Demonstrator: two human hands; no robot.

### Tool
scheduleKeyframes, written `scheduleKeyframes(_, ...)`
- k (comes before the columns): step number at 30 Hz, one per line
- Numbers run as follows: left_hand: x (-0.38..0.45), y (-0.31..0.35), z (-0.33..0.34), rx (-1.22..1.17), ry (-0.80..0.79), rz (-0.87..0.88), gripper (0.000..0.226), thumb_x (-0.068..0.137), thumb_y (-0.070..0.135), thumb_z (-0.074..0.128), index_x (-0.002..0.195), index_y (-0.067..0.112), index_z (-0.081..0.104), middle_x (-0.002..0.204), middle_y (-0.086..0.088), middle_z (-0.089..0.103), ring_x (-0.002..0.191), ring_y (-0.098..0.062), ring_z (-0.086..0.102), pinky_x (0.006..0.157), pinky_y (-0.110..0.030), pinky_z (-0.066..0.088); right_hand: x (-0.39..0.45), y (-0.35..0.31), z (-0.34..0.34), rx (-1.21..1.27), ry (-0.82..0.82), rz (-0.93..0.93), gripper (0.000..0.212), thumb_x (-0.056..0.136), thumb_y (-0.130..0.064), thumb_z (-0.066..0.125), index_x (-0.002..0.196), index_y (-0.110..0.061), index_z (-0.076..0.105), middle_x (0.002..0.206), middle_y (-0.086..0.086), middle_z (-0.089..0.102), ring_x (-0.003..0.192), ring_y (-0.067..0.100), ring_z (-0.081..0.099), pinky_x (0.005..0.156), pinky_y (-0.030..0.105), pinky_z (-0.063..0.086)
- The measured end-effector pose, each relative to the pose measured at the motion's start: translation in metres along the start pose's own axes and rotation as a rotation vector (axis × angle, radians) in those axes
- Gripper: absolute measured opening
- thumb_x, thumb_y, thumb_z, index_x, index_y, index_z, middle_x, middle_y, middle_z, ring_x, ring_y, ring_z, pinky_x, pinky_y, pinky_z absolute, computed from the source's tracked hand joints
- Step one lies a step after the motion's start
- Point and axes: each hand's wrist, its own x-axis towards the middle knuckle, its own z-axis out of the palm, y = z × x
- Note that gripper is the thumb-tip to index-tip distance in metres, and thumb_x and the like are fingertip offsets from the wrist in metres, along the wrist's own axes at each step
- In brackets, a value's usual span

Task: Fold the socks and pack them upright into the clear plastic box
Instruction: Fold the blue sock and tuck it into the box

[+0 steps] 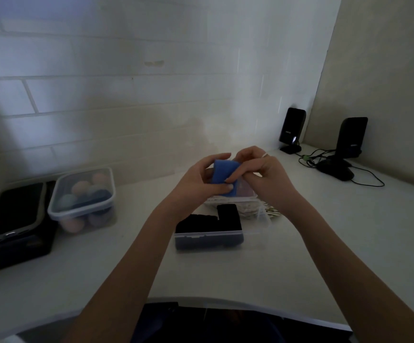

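Two bare hands, raised together above the white counter (pixel 324 243), share one item: a folded blue sock (pixel 223 178). Left hand (pixel 201 179): fingers curled round the sock's left side, thumb pressed on its lower front edge. Right hand (pixel 263 169): fingers bent and pinching the sock's upper right corner. Sock held in the air, above the far end of the clear plastic box (pixel 222 226).

Clear plastic box: open, on the counter directly below the hands. Near end filled with dark folded socks (pixel 208 225) standing on edge, one piece rising higher than its neighbours. Far end holds pale and patterned fabric, partly hidden by the hands.

Left of counter: second lidded container (pixel 83 196) with rounded bundles in peach, blue and lilac; beside it, touching, a black case (pixel 15 226).

Far right corner: two black speakers (pixel 292 129) on stands, with trailing cables (pixel 364 174).
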Motion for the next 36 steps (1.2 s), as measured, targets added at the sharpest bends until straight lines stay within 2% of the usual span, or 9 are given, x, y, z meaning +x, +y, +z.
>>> scheduleKeyframes(5,0.001,-0.005,-0.001,0.105,0.074,0.136,0.071,0.062,-0.015,0.076,0.115,0.025,0.051,0.108,0.0,0.062,0.092,0.002,0.065,0.08,-0.017,0.052,-0.005,-0.005,-0.004,0.177,0.134,0.283,0.022,0.086,-0.004,0.049,0.083,-0.014,0.067,0.063,-0.006,0.057,0.062,0.015,0.052,0.055,0.025,0.044)
scheduleKeyframes(8,0.001,-0.004,0.004,0.153,0.092,0.208,0.072,0.058,-0.013,0.078,0.107,0.032,0.05,0.117,-0.004,0.055,0.101,0.001,0.06,0.084,-0.016,0.05,-0.008,-0.013,-0.005,0.214,-0.014,0.5,0.025,0.094,-0.039,0.046,0.101,-0.017,0.057,0.056,0.0,0.061,0.045,0.017,0.054,0.04,0.02,0.039)
scheduleKeyframes(11,-0.002,0.002,0.012,0.185,0.048,0.255,0.074,0.054,-0.009,0.081,0.106,0.033,0.049,0.122,-0.008,0.052,0.102,-0.009,0.061,0.084,-0.02,0.053,-0.009,-0.019,-0.001,0.215,-0.142,0.588,0.038,0.091,-0.052,0.045,0.102,-0.017,0.056,0.067,0.011,0.069,0.046,0.021,0.058,0.04,0.02,0.039)
scheduleKeyframes(15,-0.006,0.008,0.018,0.268,0.094,0.301,0.062,0.058,-0.003,0.064,0.103,0.038,0.049,0.127,-0.007,0.051,0.112,-0.016,0.056,0.08,-0.018,0.05,-0.011,-0.02,-0.007,0.349,-0.231,0.706,0.036,0.09,-0.038,0.055,0.113,-0.011,0.06,0.078,0.008,0.067,0.057,0.014,0.059,0.044,0.02,0.046)
scheduleKeyframes(19,-0.006,0.005,0.015,0.427,0.195,0.363,0.049,0.066,-0.007,0.066,0.102,0.023,0.054,0.107,0.003,0.051,0.096,-0.008,0.052,0.075,-0.009,0.045,-0.015,-0.018,-0.013,0.481,-0.248,0.716,0.031,0.089,-0.021,0.06,0.12,-0.015,0.058,0.095,0.01,0.067,0.065,0.014,0.063,0.053,0.021,0.055)
scheduleKeyframes(24,-0.007,0.009,0.016,0.099,0.227,-0.034,0.03,0.084,-0.006,0.053,0.108,0.011,0.055,0.093,-0.006,0.064,0.075,-0.016,0.066,0.061,-0.019,0.057,-0.02,-0.02,-0.02,0.559,-0.159,0.645,0.036,0.086,-0.007,0.061,0.119,-0.021,0.057,0.102,0.014,0.067,0.068,0.015,0.068,0.055,0.022,0.057)
scheduleKeyframes(28,-0.014,0.017,0.02,-0.113,0.209,-0.169,0.014,0.093,0.017,0.053,0.097,0.011,0.064,0.087,-0.007,0.069,0.075,-0.015,0.069,0.065,-0.022,0.059,-0.023,-0.02,-0.023,0.479,-0.145,0.585,0.041,0.084,-0.002,0.062,0.114,-0.029,0.059,0.097,0.006,0.067,0.074,0.015,0.067,0.059,0.023,0.055)
scheduleKeyframes(32,-0.016,0.013,0.027,-0.002,0.186,-0.091,0.032,0.086,0.011,0.063,0.117,0.002,0.062,0.101,-0.011,0.07,0.073,-0.005,0.07,0.068,-0.017,0.057,-0.024,-0.021,-0.017,0.335,-0.077,0.504,0.034,0.086,-0.005,0.061,0.113,-0.026,0.06,0.097,0.004,0.065,0.078,0.015,0.069,0.057,0.021,0.054)
scheduleKeyframes(36,-0.017,0.008,0.034,0.189,0.192,0.016,0.03,0.091,0.008,0.055,0.12,0.007,0.061,0.106,-0.012,0.07,0.095,-0.019,0.069,0.087,-0.035,0.056,-0.027,-0.02,-0.012,0.379,0.005,0.453,0.015,0.091,-0.015,0.058,0.106,-0.018,0.063,0.095,0.005,0.069,0.077,0.013,0.071,0.056,0.023,0.056)
